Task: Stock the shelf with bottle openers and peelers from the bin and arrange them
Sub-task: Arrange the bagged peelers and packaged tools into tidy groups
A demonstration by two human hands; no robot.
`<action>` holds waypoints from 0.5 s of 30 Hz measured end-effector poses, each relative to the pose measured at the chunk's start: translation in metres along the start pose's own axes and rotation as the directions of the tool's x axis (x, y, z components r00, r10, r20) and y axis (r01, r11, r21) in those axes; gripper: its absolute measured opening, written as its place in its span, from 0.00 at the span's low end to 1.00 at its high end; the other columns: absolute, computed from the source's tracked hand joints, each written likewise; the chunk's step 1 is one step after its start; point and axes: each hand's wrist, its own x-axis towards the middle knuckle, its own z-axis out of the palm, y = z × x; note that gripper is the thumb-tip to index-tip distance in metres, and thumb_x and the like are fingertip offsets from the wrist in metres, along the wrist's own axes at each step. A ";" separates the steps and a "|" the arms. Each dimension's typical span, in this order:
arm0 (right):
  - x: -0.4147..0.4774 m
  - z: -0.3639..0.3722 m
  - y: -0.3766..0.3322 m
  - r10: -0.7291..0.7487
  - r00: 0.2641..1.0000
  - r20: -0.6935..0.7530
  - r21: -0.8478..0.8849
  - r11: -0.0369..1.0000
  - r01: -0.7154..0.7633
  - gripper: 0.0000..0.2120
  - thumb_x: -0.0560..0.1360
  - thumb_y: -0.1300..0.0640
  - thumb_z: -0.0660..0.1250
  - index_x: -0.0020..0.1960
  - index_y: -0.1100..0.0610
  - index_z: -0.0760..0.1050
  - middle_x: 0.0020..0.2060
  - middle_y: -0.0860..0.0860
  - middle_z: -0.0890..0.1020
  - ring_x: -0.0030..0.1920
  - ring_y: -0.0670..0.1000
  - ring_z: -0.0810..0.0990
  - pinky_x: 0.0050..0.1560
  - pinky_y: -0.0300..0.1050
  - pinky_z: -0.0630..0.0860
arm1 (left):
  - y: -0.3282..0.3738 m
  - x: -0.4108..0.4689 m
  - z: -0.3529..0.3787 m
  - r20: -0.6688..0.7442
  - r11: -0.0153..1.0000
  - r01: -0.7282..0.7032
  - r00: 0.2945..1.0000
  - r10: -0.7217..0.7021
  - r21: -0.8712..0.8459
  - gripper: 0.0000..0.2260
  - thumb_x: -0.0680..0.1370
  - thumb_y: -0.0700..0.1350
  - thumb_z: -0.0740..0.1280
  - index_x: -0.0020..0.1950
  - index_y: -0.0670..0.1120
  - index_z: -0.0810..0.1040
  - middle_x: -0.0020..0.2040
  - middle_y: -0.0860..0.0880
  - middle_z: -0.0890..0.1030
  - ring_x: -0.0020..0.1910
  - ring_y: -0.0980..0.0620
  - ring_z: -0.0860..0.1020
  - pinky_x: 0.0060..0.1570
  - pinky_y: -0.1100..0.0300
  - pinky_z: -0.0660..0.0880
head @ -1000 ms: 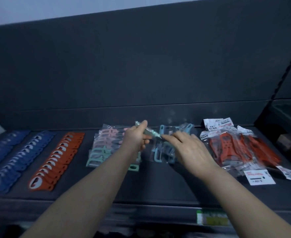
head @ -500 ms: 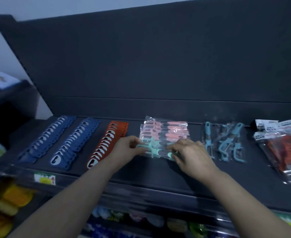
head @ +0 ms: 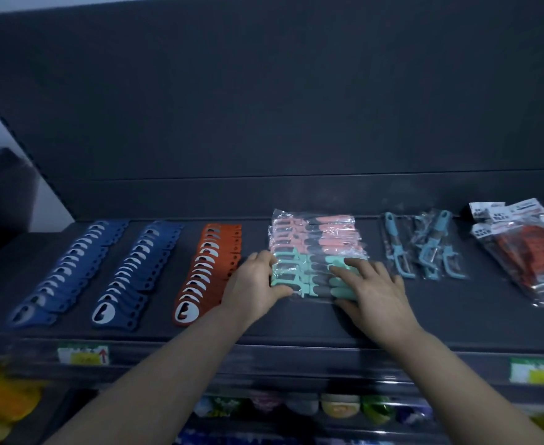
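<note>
A stack of bagged peelers lies mid-shelf, pink ones behind and mint ones in front. My left hand cups the left ends of the mint peelers. At their right ends, my right hand has its fingers spread on top and its thumb at the front edge. Two rows of blue bottle openers and one orange row lie overlapped to the left. Loose teal peelers lie to the right.
Red packaged tools with white header cards are piled at the far right. The dark shelf has a front rail with price tags. A lower shelf holds colourful goods. A dark back panel rises behind the shelf.
A second ago both hands held one mint peeler up above the stack. It now lies with the stack, and both hands have come down onto the mint peelers. My view has swung left.
</note>
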 end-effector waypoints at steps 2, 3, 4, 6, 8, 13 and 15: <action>-0.001 0.004 -0.002 0.035 0.998 0.043 0.062 0.997 -0.038 0.25 0.77 0.47 0.63 0.73 0.40 0.62 0.73 0.45 0.62 0.72 0.51 0.60 0.65 0.54 0.64 | 0.002 0.001 -0.001 0.037 1.000 -0.001 0.999 0.000 0.021 0.32 0.66 0.56 0.78 0.65 0.49 0.71 0.56 0.51 0.73 0.51 0.52 0.75 0.53 0.56 0.75; 0.000 0.006 -0.003 0.039 0.998 0.054 0.095 0.994 -0.044 0.24 0.78 0.49 0.63 0.73 0.41 0.62 0.74 0.47 0.61 0.73 0.51 0.59 0.67 0.54 0.62 | 0.002 0.001 -0.001 0.058 1.000 0.001 0.998 -0.003 0.026 0.32 0.66 0.55 0.78 0.66 0.49 0.70 0.57 0.51 0.72 0.52 0.52 0.75 0.53 0.56 0.75; 0.002 0.008 -0.004 0.042 0.997 0.058 0.118 0.992 -0.048 0.23 0.79 0.50 0.62 0.73 0.41 0.63 0.74 0.48 0.61 0.73 0.52 0.58 0.69 0.53 0.60 | 0.003 0.001 -0.001 0.076 0.999 0.007 0.997 -0.009 0.034 0.31 0.68 0.54 0.77 0.66 0.49 0.70 0.58 0.50 0.72 0.52 0.51 0.75 0.53 0.56 0.75; 0.007 0.012 -0.004 0.043 0.998 0.056 0.119 0.992 -0.049 0.22 0.79 0.52 0.61 0.72 0.42 0.64 0.74 0.49 0.63 0.74 0.52 0.59 0.72 0.53 0.57 | 0.004 0.001 0.000 0.090 0.998 0.025 0.996 -0.030 0.054 0.29 0.70 0.53 0.76 0.67 0.48 0.71 0.58 0.49 0.73 0.53 0.51 0.76 0.54 0.57 0.74; 0.011 0.012 -0.005 0.034 0.998 0.059 0.086 0.996 -0.039 0.22 0.79 0.52 0.61 0.72 0.42 0.65 0.74 0.49 0.63 0.74 0.52 0.58 0.74 0.54 0.54 | 0.006 0.002 0.000 0.088 0.996 0.049 0.995 -0.056 0.080 0.29 0.70 0.53 0.75 0.67 0.48 0.70 0.60 0.48 0.73 0.56 0.50 0.75 0.56 0.57 0.73; 0.005 0.003 -0.001 0.027 0.998 0.049 0.156 0.987 -0.034 0.24 0.77 0.48 0.65 0.72 0.43 0.65 0.73 0.46 0.64 0.73 0.50 0.60 0.73 0.54 0.55 | 0.024 0.004 -0.005 -0.024 0.985 0.041 0.999 -0.037 0.169 0.31 0.69 0.59 0.74 0.67 0.49 0.69 0.60 0.49 0.72 0.58 0.48 0.75 0.56 0.53 0.74; 0.001 -0.002 0.009 0.037 0.999 0.005 0.155 0.987 -0.038 0.21 0.77 0.49 0.64 0.70 0.45 0.69 0.71 0.46 0.67 0.72 0.50 0.63 0.70 0.52 0.59 | 0.038 0.009 -0.006 -0.050 0.983 0.002 0.999 0.008 0.181 0.26 0.72 0.58 0.72 0.66 0.50 0.70 0.61 0.49 0.71 0.58 0.48 0.74 0.56 0.53 0.74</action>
